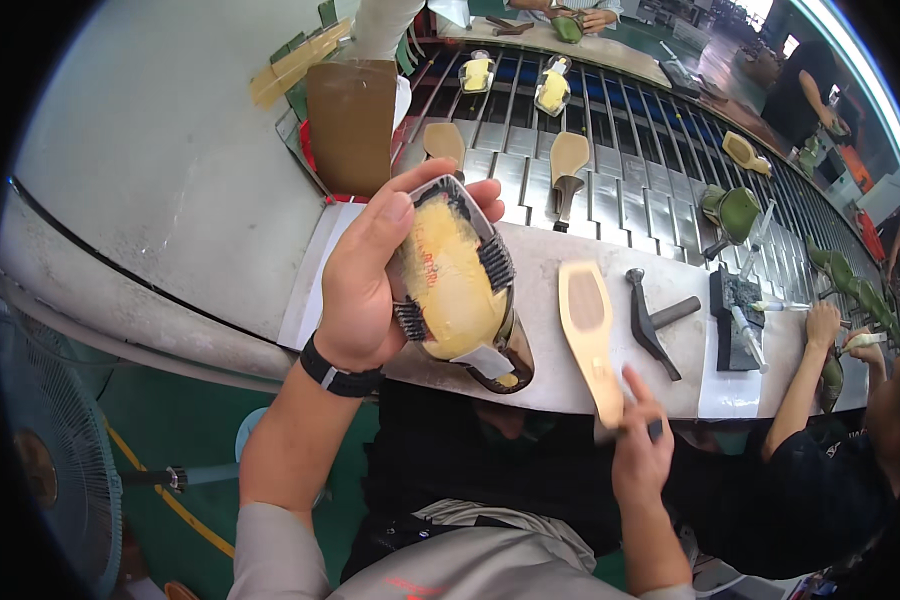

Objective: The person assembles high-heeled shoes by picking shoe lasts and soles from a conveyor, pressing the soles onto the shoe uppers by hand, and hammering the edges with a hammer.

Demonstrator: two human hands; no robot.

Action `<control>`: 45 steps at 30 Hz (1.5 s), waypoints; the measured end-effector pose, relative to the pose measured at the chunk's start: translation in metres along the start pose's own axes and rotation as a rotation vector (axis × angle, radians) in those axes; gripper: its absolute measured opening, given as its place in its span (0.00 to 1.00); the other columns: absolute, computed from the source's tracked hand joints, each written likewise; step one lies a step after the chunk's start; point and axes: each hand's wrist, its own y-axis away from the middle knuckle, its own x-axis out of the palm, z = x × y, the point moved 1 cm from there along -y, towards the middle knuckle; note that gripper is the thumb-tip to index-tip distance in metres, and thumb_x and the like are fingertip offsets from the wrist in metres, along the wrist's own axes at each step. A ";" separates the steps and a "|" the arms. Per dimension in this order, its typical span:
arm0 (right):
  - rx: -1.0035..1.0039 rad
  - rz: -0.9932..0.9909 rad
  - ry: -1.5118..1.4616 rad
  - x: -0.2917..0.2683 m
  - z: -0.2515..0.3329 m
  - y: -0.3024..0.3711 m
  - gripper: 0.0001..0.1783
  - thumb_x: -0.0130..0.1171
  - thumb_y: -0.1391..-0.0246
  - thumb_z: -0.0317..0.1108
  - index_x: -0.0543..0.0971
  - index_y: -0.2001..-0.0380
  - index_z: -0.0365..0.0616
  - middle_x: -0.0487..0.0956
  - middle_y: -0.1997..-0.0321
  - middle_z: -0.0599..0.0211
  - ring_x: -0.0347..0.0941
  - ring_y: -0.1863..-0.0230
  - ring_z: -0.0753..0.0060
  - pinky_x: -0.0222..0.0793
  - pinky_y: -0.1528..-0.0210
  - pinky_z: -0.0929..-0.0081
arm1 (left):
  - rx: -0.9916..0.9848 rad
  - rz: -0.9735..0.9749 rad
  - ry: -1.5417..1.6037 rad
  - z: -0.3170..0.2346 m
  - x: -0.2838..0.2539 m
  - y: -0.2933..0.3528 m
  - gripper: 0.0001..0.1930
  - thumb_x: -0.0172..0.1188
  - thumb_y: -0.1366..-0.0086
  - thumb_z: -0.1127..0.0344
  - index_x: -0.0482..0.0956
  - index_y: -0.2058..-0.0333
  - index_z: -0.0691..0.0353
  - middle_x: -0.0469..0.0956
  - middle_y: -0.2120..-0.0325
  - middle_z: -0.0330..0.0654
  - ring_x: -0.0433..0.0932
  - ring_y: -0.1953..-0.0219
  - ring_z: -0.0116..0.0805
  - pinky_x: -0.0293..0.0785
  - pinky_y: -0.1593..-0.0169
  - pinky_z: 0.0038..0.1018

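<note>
My left hand [365,265] is wrapped round a shoe upper on a last [450,275], turned bottom up. Its underside is yellowish, with dark roughened edges and a white patch near the lower end. At the table's front edge, my right hand [642,440] has its fingers at the narrow end of a tan shoe sole [587,320], appearing to pinch it. That sole lies lengthwise away from me, a little blurred, with a darker oval on its wide part. A hammer [650,325] rests just right of the sole.
Behind the worktable runs a metal roller conveyor [630,170] carrying more soles [570,160] and lasted shoes [552,92]. A dark block with syringes [740,320] stands at right, near a co-worker's hands [825,325]. A fan [65,450] is at lower left.
</note>
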 end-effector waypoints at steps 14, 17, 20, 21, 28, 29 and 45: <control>0.152 0.293 -0.281 0.031 0.025 0.037 0.25 0.62 0.29 0.44 0.84 0.58 0.25 0.86 0.57 0.35 0.88 0.65 0.51 0.88 0.60 0.57 | -0.043 0.171 0.017 0.012 0.043 0.020 0.30 0.44 0.16 0.50 0.64 0.29 0.70 0.78 0.40 0.65 0.80 0.37 0.52 0.81 0.37 0.42; -0.041 0.356 -0.154 0.074 0.062 0.031 0.28 0.58 0.26 0.47 0.80 0.51 0.23 0.86 0.56 0.33 0.88 0.63 0.50 0.87 0.59 0.58 | -0.058 0.272 -0.109 0.009 0.051 0.028 0.30 0.48 0.17 0.53 0.63 0.28 0.70 0.77 0.39 0.66 0.79 0.35 0.51 0.79 0.35 0.42; 0.053 0.431 -0.132 0.097 0.089 0.015 0.26 0.52 0.24 0.42 0.72 0.41 0.25 0.85 0.53 0.32 0.88 0.59 0.49 0.87 0.57 0.59 | -0.071 0.272 -0.082 0.007 0.052 0.035 0.30 0.48 0.17 0.53 0.63 0.28 0.71 0.78 0.39 0.66 0.79 0.35 0.52 0.77 0.33 0.43; 0.005 0.546 -0.168 0.101 0.086 0.003 0.23 0.50 0.24 0.35 0.71 0.38 0.25 0.84 0.49 0.37 0.86 0.53 0.54 0.87 0.52 0.60 | -0.078 0.272 -0.091 0.006 0.049 0.035 0.30 0.47 0.17 0.53 0.63 0.29 0.71 0.78 0.39 0.66 0.78 0.35 0.52 0.75 0.32 0.45; 0.204 0.547 -0.265 0.134 0.089 -0.006 0.16 0.54 0.25 0.30 0.79 0.45 0.27 0.86 0.52 0.52 0.85 0.55 0.69 0.85 0.53 0.68 | -0.036 0.327 -0.138 0.002 0.038 0.040 0.31 0.43 0.16 0.49 0.64 0.30 0.71 0.76 0.37 0.65 0.76 0.33 0.53 0.74 0.31 0.45; 0.154 0.547 -0.145 0.131 0.085 -0.009 0.14 0.56 0.26 0.30 0.82 0.49 0.29 0.87 0.56 0.57 0.85 0.59 0.73 0.83 0.57 0.71 | -0.039 0.332 -0.079 0.003 0.038 0.042 0.34 0.43 0.17 0.45 0.64 0.30 0.71 0.75 0.37 0.65 0.76 0.33 0.53 0.74 0.31 0.46; 0.011 0.517 0.004 0.140 0.087 -0.005 0.11 0.63 0.29 0.31 0.87 0.52 0.35 0.90 0.63 0.65 0.85 0.65 0.80 0.81 0.63 0.76 | -0.036 0.403 -0.148 0.002 0.028 0.051 0.47 0.80 0.44 0.49 0.68 0.33 0.70 0.77 0.39 0.64 0.79 0.35 0.49 0.77 0.34 0.42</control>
